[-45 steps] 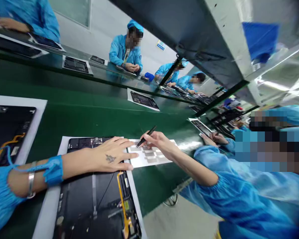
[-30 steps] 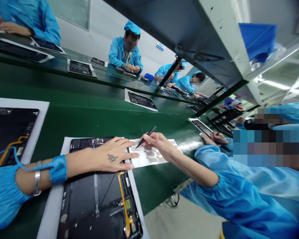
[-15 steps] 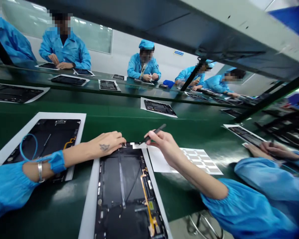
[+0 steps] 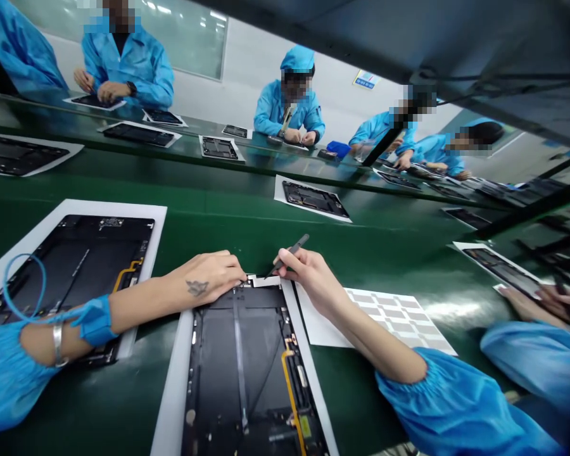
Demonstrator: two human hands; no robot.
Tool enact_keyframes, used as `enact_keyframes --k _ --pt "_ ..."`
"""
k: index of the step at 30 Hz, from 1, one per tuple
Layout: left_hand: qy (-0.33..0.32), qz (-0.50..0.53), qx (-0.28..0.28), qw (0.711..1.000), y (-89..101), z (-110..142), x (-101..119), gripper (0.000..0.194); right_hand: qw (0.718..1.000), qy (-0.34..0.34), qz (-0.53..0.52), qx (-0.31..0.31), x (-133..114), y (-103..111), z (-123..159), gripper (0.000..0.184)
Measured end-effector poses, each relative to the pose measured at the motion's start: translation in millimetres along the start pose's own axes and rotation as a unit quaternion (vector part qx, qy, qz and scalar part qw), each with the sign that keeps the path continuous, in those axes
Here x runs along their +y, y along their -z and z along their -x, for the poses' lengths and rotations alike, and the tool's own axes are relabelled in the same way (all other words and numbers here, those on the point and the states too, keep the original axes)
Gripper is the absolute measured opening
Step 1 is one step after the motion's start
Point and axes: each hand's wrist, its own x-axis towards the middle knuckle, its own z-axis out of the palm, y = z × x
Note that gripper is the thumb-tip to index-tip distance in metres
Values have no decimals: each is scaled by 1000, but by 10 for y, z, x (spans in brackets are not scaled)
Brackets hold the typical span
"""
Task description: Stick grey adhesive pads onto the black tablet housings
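Observation:
A black tablet housing with its inner parts exposed lies in front of me on white paper. Across its far edge sits a small white sticker. My right hand is closed round slim dark tweezers, whose tip points down at the sticker. My left hand rests on the housing's far left corner, fingers together and curled, beside the sticker's left end. What its fingertips pinch, if anything, is hidden. A blue wrist strap goes round my left forearm.
A sheet of grey-and-white stickers lies right of the housing. Another housing on paper is at left, with a looped blue cord over it. Further housings lie along the green bench. A co-worker's sleeve is close at right.
The view has shifted slightly, so the far bench and people appear higher. My right hand has moved slightly, the tweezers still at the sticker. My left hand stays at the far corner.

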Motion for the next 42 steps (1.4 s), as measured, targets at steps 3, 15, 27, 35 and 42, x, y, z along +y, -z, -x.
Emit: enact_keyframes --k 3,15,27,35,42 --pt "1 -6 -7 1000 18 -6 20 30 1000 -3 9 -4 -12 3 -7 52" --pt "2 -16 -5 1000 27 -22 37 24 1000 -15 21 -3 -27 12 -13 52" --pt "-2 -25 0 1000 15 -16 35 25 999 -8 41 2 -15 6 -13 51" --pt "2 -27 -8 1000 25 -25 38 27 998 6 54 9 -3 3 -17 51" --pt "1 -60 -16 998 37 -21 51 27 998 4 57 4 -6 5 -19 52"
